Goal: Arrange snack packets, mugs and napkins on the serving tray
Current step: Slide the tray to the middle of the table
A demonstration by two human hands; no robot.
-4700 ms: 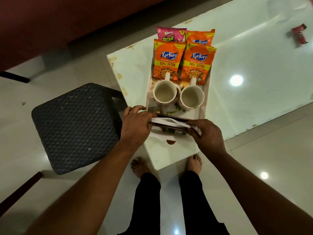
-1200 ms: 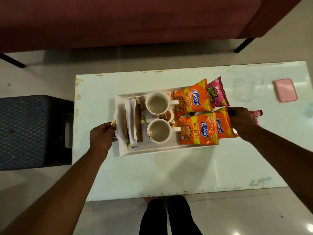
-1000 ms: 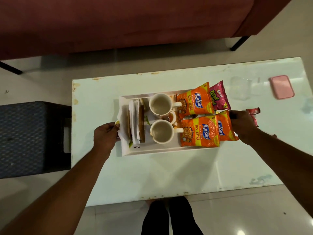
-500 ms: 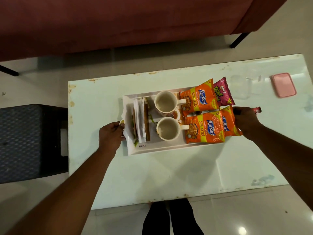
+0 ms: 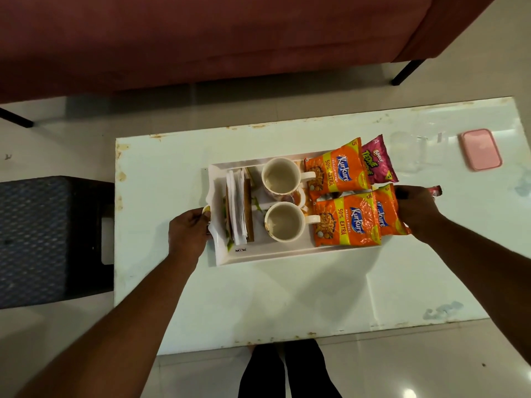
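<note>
1. While the serving tray [image 5: 258, 255] is sitting on the white table [image 5: 287, 297], a person is gripping its left end with the left hand [image 5: 186, 234] and curling the right hand [image 5: 416, 208] around its right end, fingertips hidden beneath packets.
2. The load is looking complete: napkins [image 5: 237, 208] are standing on edge at the tray's left end, two mugs [image 5: 284, 222] are sitting mid-tray, and four snack packets [image 5: 344, 221] are overlapping at its right end, some overhanging the rim.
3. The arranging is seemingly nearing its end, with only squaring or carrying the tray remaining.
</note>
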